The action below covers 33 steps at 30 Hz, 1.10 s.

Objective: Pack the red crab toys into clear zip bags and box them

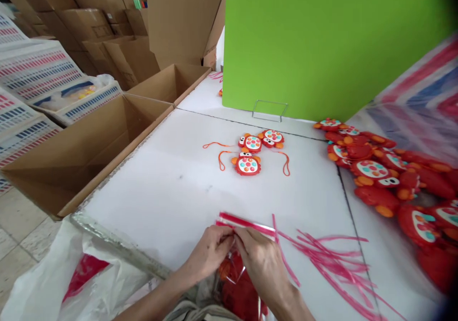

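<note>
Evenly and brightly lit from above with only faint shadows, sharp at centre on the white table [171,187], but smeared and stretched toward the right edge and darkened in the corners.

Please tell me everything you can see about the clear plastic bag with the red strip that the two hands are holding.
The clear plastic bag is thin and see-through, with a red strip along its top edge. It lies at the near edge of the white table, its lower part hanging toward the person. A red and orange toy shows through it. The left hand and right hand both pinch it just under the strip.
</note>
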Each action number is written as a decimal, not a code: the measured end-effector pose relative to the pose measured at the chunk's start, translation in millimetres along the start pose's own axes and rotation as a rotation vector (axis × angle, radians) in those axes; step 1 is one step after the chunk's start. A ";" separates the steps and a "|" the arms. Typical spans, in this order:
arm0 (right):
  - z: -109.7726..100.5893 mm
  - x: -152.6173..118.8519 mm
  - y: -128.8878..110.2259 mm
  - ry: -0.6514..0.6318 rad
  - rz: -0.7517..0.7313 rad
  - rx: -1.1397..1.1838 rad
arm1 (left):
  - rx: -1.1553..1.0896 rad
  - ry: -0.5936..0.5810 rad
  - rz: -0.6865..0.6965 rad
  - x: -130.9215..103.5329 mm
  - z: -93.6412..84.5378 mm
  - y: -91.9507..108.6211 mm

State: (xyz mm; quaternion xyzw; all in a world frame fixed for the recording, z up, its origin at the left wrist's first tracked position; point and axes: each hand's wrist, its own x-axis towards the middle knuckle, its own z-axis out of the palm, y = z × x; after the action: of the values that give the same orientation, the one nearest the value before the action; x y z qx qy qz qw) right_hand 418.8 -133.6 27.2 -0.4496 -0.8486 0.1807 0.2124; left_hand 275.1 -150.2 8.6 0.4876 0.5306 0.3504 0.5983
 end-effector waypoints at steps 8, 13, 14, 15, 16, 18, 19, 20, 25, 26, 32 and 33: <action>-15.4 -5.3 26.3 0.105 0.164 -0.006 | 0.192 0.062 0.023 -4.8 3.8 -3.7; -46.2 -33.7 61.1 0.223 0.468 -0.030 | -0.100 0.036 -0.111 -4.8 -0.2 -14.7; -46.7 -34.1 56.9 0.177 0.426 -0.007 | -0.102 0.035 -0.114 -4.2 -0.1 -14.5; -44.3 -31.8 49.0 0.125 0.359 0.014 | -0.089 0.033 -0.110 -3.6 0.3 -13.4; -39.5 -27.3 38.7 0.080 0.282 0.021 | -0.074 0.030 -0.104 -3.1 0.7 -11.6; -25.5 -14.3 17.2 0.034 0.162 -0.028 | -0.030 0.025 -0.075 -2.7 1.8 -7.2; -18.1 -7.7 8.7 0.021 0.126 -0.066 | 0.004 0.025 -0.048 -2.8 2.2 -4.9; -11.4 -2.1 2.6 0.006 0.102 -0.100 | 0.045 0.030 -0.019 -3.3 2.6 -2.7; 2.6 5.5 2.8 -0.005 0.082 -0.106 | 0.179 0.043 0.045 -6.3 4.0 5.1; 2.1 4.3 4.7 0.023 0.096 -0.079 | 0.178 0.030 0.043 -6.6 4.0 5.6; -16.5 -15.5 28.9 0.157 0.260 0.044 | 0.169 0.037 0.008 -6.6 -1.6 -2.7; -22.9 -24.2 40.5 0.185 0.346 0.033 | 0.126 0.041 -0.017 -6.5 -3.2 -5.2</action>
State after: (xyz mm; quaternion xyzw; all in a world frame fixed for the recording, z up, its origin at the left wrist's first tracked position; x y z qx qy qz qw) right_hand 470.8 -129.8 21.6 -0.5999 -0.7324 0.1863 0.2629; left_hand 270.2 -157.1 5.7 0.5124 0.5677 0.3212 0.5585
